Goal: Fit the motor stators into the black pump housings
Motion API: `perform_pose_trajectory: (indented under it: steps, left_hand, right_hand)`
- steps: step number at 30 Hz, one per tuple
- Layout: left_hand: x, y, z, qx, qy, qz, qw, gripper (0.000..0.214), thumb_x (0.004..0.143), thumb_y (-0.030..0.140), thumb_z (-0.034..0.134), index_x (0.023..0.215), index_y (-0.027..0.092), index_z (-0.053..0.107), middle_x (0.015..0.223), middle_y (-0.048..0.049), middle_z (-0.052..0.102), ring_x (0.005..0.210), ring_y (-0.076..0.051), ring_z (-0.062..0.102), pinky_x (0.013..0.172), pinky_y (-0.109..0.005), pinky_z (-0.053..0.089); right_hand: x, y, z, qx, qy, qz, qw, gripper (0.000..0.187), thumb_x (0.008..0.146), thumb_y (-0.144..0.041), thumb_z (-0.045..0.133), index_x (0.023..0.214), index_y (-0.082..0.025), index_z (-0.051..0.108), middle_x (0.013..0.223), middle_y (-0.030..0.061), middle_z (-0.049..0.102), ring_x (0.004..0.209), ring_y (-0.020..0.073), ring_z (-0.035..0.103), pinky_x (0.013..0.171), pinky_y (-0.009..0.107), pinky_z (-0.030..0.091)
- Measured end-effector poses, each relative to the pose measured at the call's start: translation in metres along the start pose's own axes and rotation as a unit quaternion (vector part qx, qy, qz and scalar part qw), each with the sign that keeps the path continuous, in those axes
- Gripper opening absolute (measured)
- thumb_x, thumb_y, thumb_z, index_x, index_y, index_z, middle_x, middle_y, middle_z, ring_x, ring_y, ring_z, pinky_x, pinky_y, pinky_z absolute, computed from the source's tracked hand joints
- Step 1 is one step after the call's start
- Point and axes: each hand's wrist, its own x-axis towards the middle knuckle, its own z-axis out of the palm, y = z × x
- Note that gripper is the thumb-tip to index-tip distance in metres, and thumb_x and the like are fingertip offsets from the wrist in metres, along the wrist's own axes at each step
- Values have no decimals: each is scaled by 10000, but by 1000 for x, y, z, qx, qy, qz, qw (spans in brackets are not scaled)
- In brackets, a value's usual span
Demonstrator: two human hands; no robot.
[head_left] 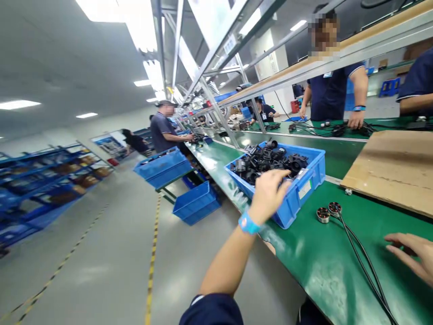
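A blue plastic bin [306, 192] full of black plastic parts [270, 158] stands on the green bench top. At its near side is my left hand [270, 194], with a blue band round the wrist. Its fingers reach over the rim towards the parts, thumb apart, and nothing shows in its grasp. My right hand [414, 253] hovers by the right edge of the view, fingers apart and holding nothing visible. Between the hands lie two small round motors [329, 212] with black cables [360, 257] running towards me.
A cardboard sheet [392, 169] lies at the right of the green bench [324, 271]. Further left are a blue bin [164, 167] on a stand and another bin [196, 203] lower down. Metal rails run above the bench. Several co-workers stand or sit along it.
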Motion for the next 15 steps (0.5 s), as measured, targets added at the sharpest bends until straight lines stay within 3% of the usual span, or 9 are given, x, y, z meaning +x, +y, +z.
perform_pose_trajectory:
  steps: [3, 6, 11, 15]
  left_hand:
    - [38, -78, -6, 69, -18, -113, 991, 430, 1066, 419, 476, 1264, 73, 637, 1212, -148, 689, 1118, -205, 630, 1015, -396, 476]
    - [62, -125, 7, 101, -66, -165, 979, 403, 1026, 473, 558, 985, 93, 686, 959, -73, 712, 905, -169, 679, 919, -395, 536]
    - [74, -152, 30, 120, -113, -207, 964, 483, 980, 541, 604, 763, 111, 640, 822, -41, 696, 814, -146, 672, 890, -362, 538]
    - [69, -155, 27, 113, -88, -221, 965, 594, 888, 645, 653, 727, 72, 642, 787, -103, 708, 901, -192, 658, 972, -397, 469]
  right_hand:
    - [43, -11, 24, 33, -36, -6, 999, 495, 983, -657, 447, 1207, -282, 679, 1130, 61, 740, 909, 286, 742, 737, 415, 639]
    - [72, -20, 46, 64, -41, 3, 997, 539, 980, -659, 463, 1301, -254, 615, 1175, 82, 712, 896, 266, 733, 781, 425, 639]
    - [89, -29, 72, 70, -58, 21, 996, 514, 998, -603, 460, 1397, -284, 519, 1238, 63, 673, 987, 257, 701, 869, 459, 613]
    - [94, -34, 76, 40, -62, 43, 996, 534, 1004, -628, 408, 1420, -306, 500, 1261, 55, 663, 1121, 308, 639, 913, 525, 573]
